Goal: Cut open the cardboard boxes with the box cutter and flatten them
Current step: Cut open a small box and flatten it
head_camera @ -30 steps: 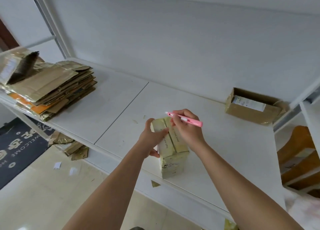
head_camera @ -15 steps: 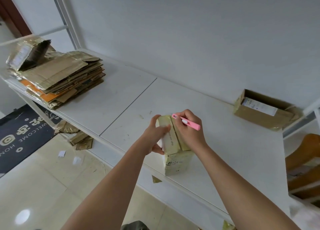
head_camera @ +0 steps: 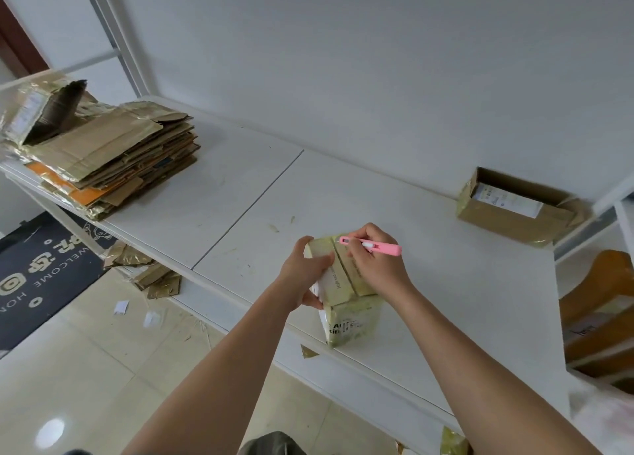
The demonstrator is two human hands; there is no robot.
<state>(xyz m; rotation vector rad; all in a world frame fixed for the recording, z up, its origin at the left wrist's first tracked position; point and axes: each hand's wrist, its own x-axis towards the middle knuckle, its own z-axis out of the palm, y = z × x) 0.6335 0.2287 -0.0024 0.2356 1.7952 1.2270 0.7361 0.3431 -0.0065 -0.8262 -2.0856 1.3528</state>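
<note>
Cardboard, glossy with tape: the box [head_camera: 346, 283] stands upright at the bench's [head_camera: 240, 193] near edge, right of the seam between the two panels. I see my left hand [head_camera: 302, 276] clamped on the box's left side, thumb over the top flap and fingers curled round the far left face. My right hand [head_camera: 374, 265] rests on the right top flap and pinches the pink cutter [head_camera: 372, 245] between thumb and fingers. The cutter lies nearly level across the knuckles, its tip at the far end of the centre seam of the flaps; I cannot tell whether the blade touches the tape. Both forearms reach in from the bottom edge and converge on the box. A flattened stack [head_camera: 103, 156] occupies the bench's far left corner. An open box [head_camera: 514, 211] sits at the back right corner against the wall. Scraps [head_camera: 144, 269] lie on the floor beneath the near edge.
</note>
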